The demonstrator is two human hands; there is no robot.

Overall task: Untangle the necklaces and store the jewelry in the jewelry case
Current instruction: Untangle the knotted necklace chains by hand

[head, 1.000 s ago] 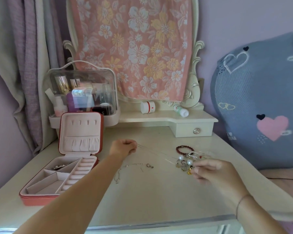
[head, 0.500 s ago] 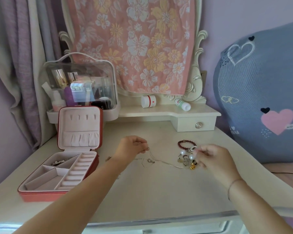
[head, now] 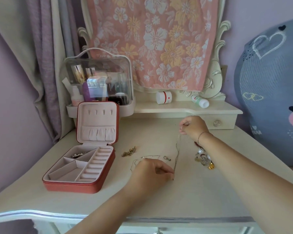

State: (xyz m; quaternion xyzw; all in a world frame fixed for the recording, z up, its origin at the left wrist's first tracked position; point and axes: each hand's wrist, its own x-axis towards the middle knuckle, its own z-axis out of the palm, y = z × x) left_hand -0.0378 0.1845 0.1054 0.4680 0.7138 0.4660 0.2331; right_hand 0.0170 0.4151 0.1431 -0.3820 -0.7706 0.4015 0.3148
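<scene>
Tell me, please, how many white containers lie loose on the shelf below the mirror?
2: a red-banded jar on the left and a white-capped bottle to its right, by the foot of the mirror frame; no others visible.

Soft even daylight, faint shadows, slight blur, wide-angle edge distortion

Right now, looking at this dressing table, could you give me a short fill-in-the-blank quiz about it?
1. The jewelry case sits on the table with its lid ___.
2. A thin chain is stretched between the left hand and the right hand; its far end is pinched by the ___ one.
3. Only ___ compartment of the case holds jewelry, a silver piece.
Missing words: open; right; one.
</scene>
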